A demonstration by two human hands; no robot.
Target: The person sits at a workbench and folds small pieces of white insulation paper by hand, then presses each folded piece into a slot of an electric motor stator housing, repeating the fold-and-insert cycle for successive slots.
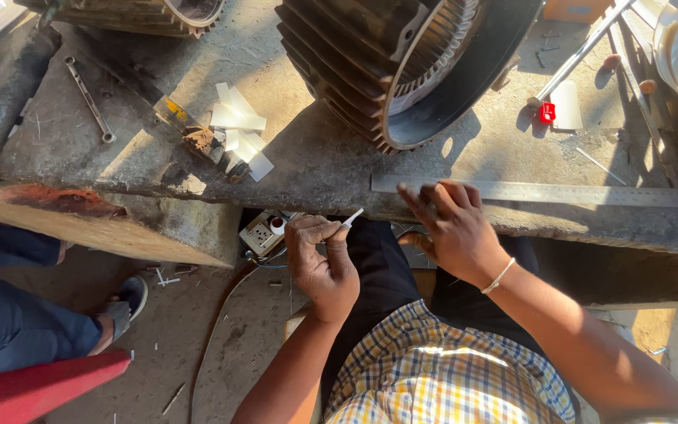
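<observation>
My left hand (321, 257) is below the bench edge, pinching a small white strip (351, 217) between thumb and fingers. My right hand (450, 225) reaches with spread fingers to the near end of a long steel ruler (559, 192) lying along the bench's front edge; its fingertips touch or hover just over the ruler. A thin bracelet circles the right wrist. A large black finned motor housing (402, 63) stands on the bench just behind both hands.
A stack of white paper strips (241, 133) and a rusty tool (190, 129) lie left of the housing. A spanner (88, 98) lies further left. A power socket box (262, 233) sits under the bench. Another person's legs (33, 314) are at left. Rods (582, 51) lie at right.
</observation>
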